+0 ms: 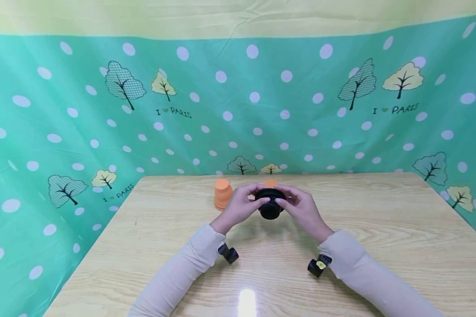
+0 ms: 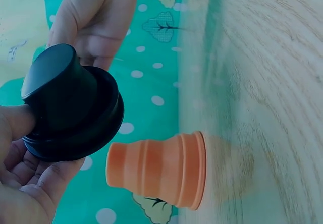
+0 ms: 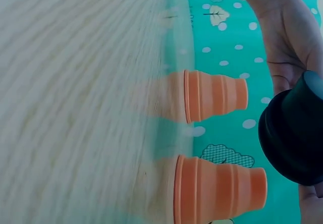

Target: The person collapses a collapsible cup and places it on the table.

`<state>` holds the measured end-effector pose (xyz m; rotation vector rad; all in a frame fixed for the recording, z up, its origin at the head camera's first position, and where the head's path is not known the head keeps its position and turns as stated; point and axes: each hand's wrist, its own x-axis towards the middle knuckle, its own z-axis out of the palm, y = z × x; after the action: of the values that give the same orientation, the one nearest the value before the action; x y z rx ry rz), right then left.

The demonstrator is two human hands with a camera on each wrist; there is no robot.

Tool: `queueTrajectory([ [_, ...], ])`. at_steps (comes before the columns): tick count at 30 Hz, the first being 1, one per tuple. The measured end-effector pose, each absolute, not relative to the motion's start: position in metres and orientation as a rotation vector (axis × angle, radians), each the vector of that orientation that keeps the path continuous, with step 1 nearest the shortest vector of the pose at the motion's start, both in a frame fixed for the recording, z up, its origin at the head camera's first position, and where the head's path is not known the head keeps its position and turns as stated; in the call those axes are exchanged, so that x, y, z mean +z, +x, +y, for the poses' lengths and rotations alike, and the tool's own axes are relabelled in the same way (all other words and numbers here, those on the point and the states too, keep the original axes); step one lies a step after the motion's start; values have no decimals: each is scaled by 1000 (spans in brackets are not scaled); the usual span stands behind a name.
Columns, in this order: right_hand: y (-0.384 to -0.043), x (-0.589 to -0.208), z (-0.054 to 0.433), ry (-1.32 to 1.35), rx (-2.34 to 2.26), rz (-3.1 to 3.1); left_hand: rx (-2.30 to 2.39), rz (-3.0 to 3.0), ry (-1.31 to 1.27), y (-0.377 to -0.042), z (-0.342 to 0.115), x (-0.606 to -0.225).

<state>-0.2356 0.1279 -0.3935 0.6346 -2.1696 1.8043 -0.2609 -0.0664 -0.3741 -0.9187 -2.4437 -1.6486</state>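
A black collapsible cup [image 1: 270, 211], partly folded and with its narrow end toward me, is held off the table between both hands. The left hand [image 1: 239, 204] grips it from the left, thumb on the front and fingers around the wide rim. From the other side the right hand [image 1: 303, 210] pinches it in the same way. The left wrist view shows the cup's smooth tapered end and stepped rim [image 2: 103, 113]. Behind the hands, two orange collapsible cups stand wide end down: one to the left [image 1: 223, 196], another mostly hidden behind the black cup [image 1: 269, 182].
A light wooden table [image 1: 174, 273] lies under the hands. Along its back edge hangs a green dotted curtain [image 1: 206, 97] printed with trees. In the right wrist view, the left orange cup [image 3: 217, 97] and the right orange cup [image 3: 219, 191] stand apart.
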Motion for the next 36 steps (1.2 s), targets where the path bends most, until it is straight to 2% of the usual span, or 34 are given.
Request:
queueTrajectory([
  [7, -235, -393, 125, 673, 1568, -2175, -1595, -2415, -928, -260, -66, -373],
  [15, -230, -388, 119, 596, 1461, -2155, -1631, -2469, -847, -261, -65, -374],
  [20, -216, -371, 113, 501, 1593, -2107, -1825, -2445, -783, -261, -65, -372],
  [27, -214, -365, 113, 288, 1805, -2040, -2087, -2406, -767, -258, -62, -372],
  [36, -218, -367, 112, 309, 1853, -1977, -1931, -2375, -773, -255, -59, -372],
])
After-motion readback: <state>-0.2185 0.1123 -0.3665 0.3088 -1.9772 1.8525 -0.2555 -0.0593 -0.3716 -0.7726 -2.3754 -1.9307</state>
